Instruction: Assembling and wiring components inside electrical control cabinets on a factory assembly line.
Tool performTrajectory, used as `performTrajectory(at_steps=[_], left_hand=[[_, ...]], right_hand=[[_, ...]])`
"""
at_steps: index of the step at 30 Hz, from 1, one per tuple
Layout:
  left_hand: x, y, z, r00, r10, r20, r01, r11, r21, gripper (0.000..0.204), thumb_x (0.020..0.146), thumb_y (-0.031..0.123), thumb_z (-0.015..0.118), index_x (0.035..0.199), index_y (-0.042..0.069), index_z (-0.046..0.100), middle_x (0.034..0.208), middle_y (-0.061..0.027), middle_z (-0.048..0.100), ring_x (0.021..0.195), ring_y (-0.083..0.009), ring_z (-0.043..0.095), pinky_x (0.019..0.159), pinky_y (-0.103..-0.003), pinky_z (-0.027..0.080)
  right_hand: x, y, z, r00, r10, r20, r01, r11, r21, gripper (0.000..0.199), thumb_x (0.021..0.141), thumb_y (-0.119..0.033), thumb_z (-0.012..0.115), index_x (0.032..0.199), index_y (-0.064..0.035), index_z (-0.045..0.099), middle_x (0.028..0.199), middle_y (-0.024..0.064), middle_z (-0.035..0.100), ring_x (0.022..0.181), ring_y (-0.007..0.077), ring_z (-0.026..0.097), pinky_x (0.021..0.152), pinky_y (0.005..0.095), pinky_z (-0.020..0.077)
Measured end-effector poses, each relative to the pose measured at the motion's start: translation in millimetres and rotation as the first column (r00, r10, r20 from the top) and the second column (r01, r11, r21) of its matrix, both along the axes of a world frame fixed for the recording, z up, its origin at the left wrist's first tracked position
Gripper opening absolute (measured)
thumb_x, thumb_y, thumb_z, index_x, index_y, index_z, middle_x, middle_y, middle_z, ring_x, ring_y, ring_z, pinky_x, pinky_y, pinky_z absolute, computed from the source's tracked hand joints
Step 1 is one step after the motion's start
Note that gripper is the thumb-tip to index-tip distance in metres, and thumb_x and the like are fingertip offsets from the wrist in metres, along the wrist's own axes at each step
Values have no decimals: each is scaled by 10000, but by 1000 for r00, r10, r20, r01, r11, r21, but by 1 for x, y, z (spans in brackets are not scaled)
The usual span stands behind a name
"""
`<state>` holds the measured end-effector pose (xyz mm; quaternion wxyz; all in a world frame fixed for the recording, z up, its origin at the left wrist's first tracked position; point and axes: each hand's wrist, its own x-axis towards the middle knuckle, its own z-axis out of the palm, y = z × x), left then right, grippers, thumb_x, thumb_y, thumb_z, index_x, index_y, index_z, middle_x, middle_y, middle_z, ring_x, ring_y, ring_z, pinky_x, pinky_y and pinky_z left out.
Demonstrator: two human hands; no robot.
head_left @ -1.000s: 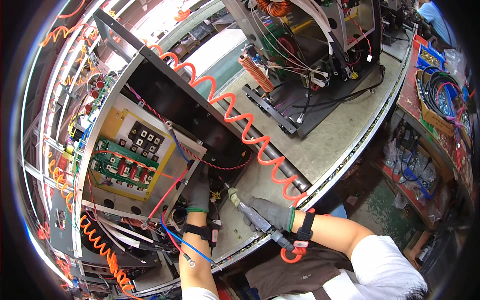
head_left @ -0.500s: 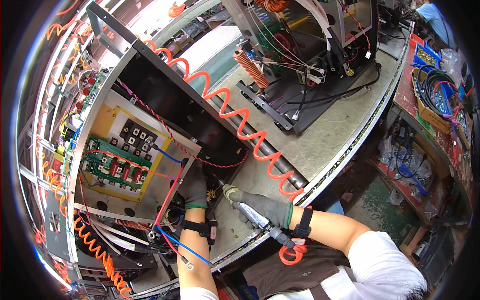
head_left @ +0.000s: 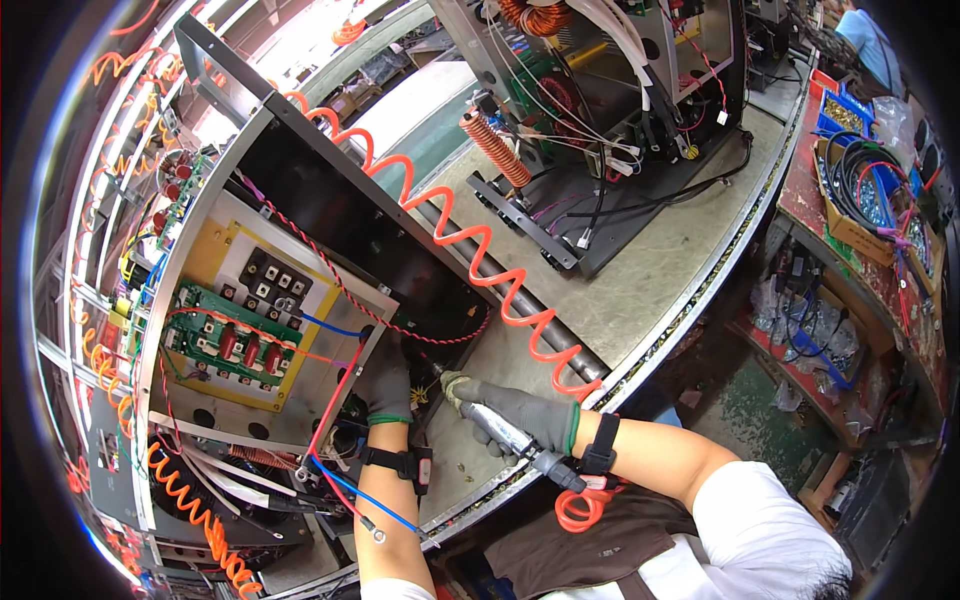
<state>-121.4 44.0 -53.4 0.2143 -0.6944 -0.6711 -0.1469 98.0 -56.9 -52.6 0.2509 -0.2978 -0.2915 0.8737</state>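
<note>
My right hand (head_left: 530,412), in a grey glove, is closed around a silver air screwdriver (head_left: 503,432). The tool's slim bit points up and left, toward the base of a black metal housing panel (head_left: 370,235). Its exact tip is hard to make out in the shadow. Close beside it, my gloved left hand (head_left: 385,388) reaches in along the lower corner of the housing; its fingers are hidden in the dark. Left of that hand, a red cable (head_left: 343,395) and a blue cable (head_left: 375,493) with ring terminals hang from the unit.
A green circuit board (head_left: 225,335) is mounted on the unit's side plate. An orange coiled hose (head_left: 480,245) stretches across the bench (head_left: 640,270). Behind stands another open cabinet (head_left: 600,110) with loose wires. At right, a red-topped bench (head_left: 800,195) carries bins of small parts and coiled black cable.
The view has shifted slightly, so the far cabinet and hose sit a little more to the left. Both hands and the screwdriver keep nearly the same position.
</note>
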Motion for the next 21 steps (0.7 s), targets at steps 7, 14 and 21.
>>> performTrajectory(at_steps=[7,14,21], left_hand=[[-15,12,-11,993,-103,-57,111,984,138,342,890,402,512,951,80,609,938,-131,662,863,-339,628,717,-435,495],[-7,14,-10,992,-120,42,110,977,180,323,885,385,524,906,72,598,888,-158,657,833,-356,629,705,-451,492],[-6,10,-8,985,-170,40,158,963,218,343,886,394,507,961,76,612,887,-159,658,838,-352,631,711,-443,492]], right_hand=[[-1,3,2,999,43,-18,-43,999,-6,501,824,-661,500,852,-161,519,590,-7,514,409,92,506,331,240,439],[-1,4,1,998,20,54,-20,1000,-3,527,799,-671,520,819,-145,521,636,18,517,462,131,529,351,283,432],[-1,-1,10,996,-1,94,-1,1000,18,536,807,-674,516,815,-138,528,631,21,522,460,131,524,356,285,429]])
